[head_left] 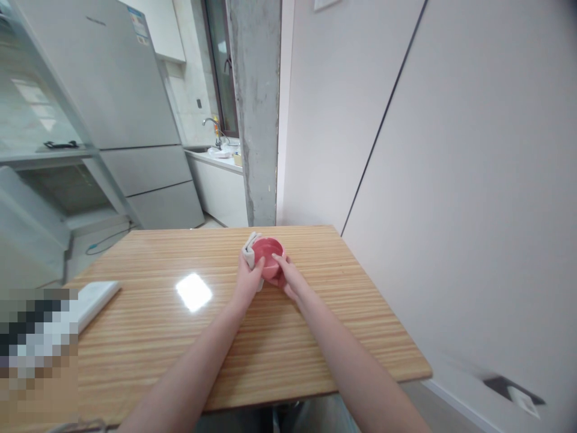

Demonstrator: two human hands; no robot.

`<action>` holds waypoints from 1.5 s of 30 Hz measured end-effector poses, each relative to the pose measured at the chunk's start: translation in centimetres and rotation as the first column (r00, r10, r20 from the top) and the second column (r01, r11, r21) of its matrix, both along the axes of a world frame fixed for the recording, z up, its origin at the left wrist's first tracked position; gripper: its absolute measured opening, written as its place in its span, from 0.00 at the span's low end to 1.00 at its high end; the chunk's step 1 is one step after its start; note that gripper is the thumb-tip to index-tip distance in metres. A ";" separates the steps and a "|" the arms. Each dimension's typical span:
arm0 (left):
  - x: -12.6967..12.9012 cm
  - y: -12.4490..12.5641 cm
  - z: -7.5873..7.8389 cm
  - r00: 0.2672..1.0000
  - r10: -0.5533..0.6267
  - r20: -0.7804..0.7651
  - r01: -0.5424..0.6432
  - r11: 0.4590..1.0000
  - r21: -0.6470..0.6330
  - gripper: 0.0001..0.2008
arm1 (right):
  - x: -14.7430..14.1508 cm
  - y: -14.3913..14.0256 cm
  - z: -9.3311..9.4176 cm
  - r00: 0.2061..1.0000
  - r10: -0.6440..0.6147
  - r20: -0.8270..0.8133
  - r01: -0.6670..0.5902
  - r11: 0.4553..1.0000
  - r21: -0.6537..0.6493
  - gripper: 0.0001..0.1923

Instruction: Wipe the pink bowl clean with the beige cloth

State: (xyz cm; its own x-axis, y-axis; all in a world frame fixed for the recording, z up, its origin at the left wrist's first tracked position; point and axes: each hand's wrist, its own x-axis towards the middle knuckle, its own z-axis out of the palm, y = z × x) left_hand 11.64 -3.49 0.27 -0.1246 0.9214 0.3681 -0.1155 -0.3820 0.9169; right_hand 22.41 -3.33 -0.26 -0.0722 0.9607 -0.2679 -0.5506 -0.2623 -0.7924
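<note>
A small pink cup (268, 252) is held over the far middle of the wooden table (180, 337). My right hand (288, 278) grips its right side, index finger along the rim. Pressed against the cup's left side is a white cloth (249, 249), clasped by my left hand (249, 282). Both forearms reach in from the near edge.
A flat white box (92, 302) lies at the table's left side, beside a blurred patch. A white wall runs close along the right. Beyond the table stand a grey fridge (117, 102), a concrete pillar (256, 108) and a counter with a sink tap (211, 123).
</note>
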 end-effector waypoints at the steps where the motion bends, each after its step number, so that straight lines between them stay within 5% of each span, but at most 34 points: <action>1: -0.2 0.1 0.0 1.000 0.017 0.009 -0.017 1.000 0.000 0.26 | 0.0 0.0 0.0 0.998 0.057 0.023 -0.056 0.998 -0.012 0.21; 9: -1.6 1.4 -0.1 0.987 -0.154 0.053 0.158 0.984 -0.079 0.21 | 0.6 -0.1 0.5 0.979 0.025 0.202 -0.028 1.000 0.012 0.23; 16: -0.4 1.3 -1.3 0.998 -0.068 -0.012 0.067 0.996 -0.054 0.22 | -0.1 -0.1 0.0 0.986 -0.133 0.098 0.132 0.991 0.012 0.28; 22: -1.0 0.9 -0.3 1.000 0.006 -0.025 -0.006 1.000 0.009 0.22 | 0.0 0.3 -0.1 0.998 -0.012 0.060 0.013 1.000 -0.008 0.25; 30: -0.6 0.5 0.5 0.990 -0.135 -0.032 0.135 0.991 -0.028 0.18 | 0.2 0.6 -1.4 0.986 -0.092 0.138 0.100 0.993 -0.055 0.23; 37: 0.6 -0.2 -0.5 0.981 -0.045 -0.186 0.056 0.997 0.054 0.31 | 0.3 0.8 -1.4 0.977 -0.212 -0.017 0.211 0.977 -0.029 0.22; 45: -0.7 -0.6 2.3 0.998 -0.045 -0.045 0.051 0.989 0.138 0.16 | -0.4 0.4 -0.9 0.995 -0.071 0.075 0.075 0.995 -0.062 0.23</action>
